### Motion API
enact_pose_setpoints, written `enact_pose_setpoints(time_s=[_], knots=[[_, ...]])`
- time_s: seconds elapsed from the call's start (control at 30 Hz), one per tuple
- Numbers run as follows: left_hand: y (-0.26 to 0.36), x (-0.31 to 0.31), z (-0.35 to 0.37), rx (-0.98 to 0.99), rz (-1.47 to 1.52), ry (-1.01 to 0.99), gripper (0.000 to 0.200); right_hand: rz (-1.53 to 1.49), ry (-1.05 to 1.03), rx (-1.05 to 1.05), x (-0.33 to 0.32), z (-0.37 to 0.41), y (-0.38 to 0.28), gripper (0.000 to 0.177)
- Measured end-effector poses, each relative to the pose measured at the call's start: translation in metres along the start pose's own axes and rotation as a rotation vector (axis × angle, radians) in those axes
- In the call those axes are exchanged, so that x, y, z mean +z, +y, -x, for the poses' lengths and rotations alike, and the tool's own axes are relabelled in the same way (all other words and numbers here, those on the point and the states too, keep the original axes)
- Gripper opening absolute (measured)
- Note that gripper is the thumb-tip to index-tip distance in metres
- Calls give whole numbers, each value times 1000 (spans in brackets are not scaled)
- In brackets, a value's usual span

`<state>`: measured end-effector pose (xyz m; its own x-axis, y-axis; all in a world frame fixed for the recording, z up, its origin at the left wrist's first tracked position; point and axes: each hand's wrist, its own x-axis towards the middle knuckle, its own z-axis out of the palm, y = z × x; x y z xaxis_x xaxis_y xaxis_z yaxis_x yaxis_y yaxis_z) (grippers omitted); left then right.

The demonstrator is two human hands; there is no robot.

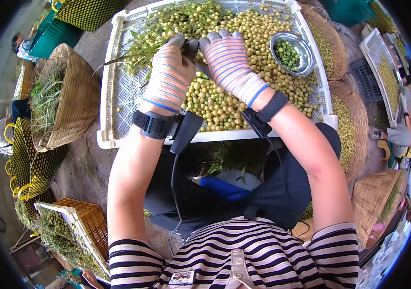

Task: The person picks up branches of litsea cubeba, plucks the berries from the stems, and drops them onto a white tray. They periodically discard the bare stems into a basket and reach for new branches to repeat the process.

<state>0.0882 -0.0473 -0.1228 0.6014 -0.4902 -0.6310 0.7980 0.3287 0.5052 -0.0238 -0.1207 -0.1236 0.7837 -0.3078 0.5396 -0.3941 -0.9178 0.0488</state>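
Note:
My left hand, in a striped glove with grey fingertips, is closed around a bunch of thin fruit stems that stick out to its left. My right hand, gloved the same way, has its fingers curled down right beside the left fingertips; what lies under them is hidden. Both hands are over a white mesh tray. Small round yellow-green fruits cover its middle and right, and stemmed green sprigs lie at its upper left. A metal bowl with greener fruits rests among them.
Woven baskets stand on both sides: one with grassy stems at left, others with fruit at right. A crate and a heaped tray are lower left. Other people work at both edges. Cables run from my wrist devices.

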Motion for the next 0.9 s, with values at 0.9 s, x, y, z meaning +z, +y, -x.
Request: enact_pose_setpoints(time_s=[0.9], knots=[[-2, 7, 17, 338, -645, -559, 17, -921, -89, 329, -22, -28, 49, 21]])
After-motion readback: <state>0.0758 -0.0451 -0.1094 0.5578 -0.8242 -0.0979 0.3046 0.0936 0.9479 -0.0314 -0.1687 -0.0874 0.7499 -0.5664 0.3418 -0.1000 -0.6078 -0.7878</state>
